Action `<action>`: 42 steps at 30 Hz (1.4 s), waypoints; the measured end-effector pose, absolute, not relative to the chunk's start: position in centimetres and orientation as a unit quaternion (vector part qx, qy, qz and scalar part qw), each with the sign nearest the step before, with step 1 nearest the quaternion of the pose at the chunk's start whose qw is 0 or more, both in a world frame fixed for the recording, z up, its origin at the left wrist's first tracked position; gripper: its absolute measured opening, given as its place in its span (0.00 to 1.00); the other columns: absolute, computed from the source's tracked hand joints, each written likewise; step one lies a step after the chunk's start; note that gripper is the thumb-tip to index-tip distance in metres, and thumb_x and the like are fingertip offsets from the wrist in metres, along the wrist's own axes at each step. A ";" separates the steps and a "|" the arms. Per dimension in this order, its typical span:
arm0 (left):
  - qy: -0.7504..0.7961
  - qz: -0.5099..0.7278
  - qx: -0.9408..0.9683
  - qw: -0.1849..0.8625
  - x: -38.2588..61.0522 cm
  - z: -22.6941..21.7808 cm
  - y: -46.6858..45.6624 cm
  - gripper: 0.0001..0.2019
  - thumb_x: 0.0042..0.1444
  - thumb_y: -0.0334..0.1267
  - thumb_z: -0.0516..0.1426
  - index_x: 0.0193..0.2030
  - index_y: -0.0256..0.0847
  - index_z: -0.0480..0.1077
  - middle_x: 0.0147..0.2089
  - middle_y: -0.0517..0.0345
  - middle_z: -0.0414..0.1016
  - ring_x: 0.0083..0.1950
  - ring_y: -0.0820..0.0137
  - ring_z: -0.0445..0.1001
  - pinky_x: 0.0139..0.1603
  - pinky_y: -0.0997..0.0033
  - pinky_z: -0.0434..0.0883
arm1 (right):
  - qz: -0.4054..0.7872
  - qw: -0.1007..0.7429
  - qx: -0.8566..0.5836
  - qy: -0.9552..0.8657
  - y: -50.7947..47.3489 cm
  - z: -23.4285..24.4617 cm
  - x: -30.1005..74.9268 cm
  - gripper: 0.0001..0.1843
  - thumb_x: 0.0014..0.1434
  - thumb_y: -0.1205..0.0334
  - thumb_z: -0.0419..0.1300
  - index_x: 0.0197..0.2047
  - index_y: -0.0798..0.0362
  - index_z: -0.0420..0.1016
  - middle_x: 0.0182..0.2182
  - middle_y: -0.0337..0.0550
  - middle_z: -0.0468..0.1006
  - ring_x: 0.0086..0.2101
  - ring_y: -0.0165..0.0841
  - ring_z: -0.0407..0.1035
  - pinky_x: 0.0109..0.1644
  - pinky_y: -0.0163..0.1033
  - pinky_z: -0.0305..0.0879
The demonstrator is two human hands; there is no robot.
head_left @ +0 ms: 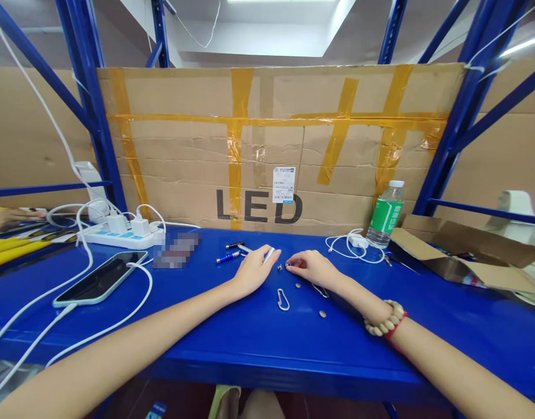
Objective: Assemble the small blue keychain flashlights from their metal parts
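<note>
My left hand point(252, 271) rests on the blue table, closed around a pale, silvery stick-like object point(269, 255) whose end shows past the thumb. My right hand point(314, 269) has its fingertips pinched together low over the tabletop, at a tiny metallic piece too small to name. A similar small metal piece point(280, 267) lies between the hands. Nearer to me is a silver carabiner point(284, 300); a second carabiner point(321, 290) is partly hidden beneath my right wrist. Two small round discs point(298, 286) lie close by. Left of my left hand are a blue pen point(227, 258) and a black pen point(234, 245).
A phone point(102, 279) with white cables and a power strip point(119, 235) occupy the left. On the right stand a water bottle point(386, 215), a white charger cable point(359, 242) and an opened cardboard box point(459, 256). A large cardboard panel point(189, 163) backs the table.
</note>
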State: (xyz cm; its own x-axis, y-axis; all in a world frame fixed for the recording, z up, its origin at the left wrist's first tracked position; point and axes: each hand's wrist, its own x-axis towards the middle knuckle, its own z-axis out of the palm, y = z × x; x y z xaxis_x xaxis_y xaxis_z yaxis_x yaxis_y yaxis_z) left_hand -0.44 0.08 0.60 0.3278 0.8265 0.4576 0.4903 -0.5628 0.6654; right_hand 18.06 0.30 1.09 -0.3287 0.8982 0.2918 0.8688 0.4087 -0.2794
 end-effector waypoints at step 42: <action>0.426 0.364 0.797 0.226 -0.5 0.8 -0.7 0.16 0.59 0.49 0.45 0.28 0.41 0.59 0.14 0.67 0.60 0.18 0.75 0.60 0.23 0.77 0.54 | -0.024 0.283 -0.550 -0.786 0.3 1.6 18.3 0.09 0.47 0.63 0.60 0.33 0.51 0.78 0.30 0.38 0.79 0.28 0.32 0.72 0.28 0.32 0.63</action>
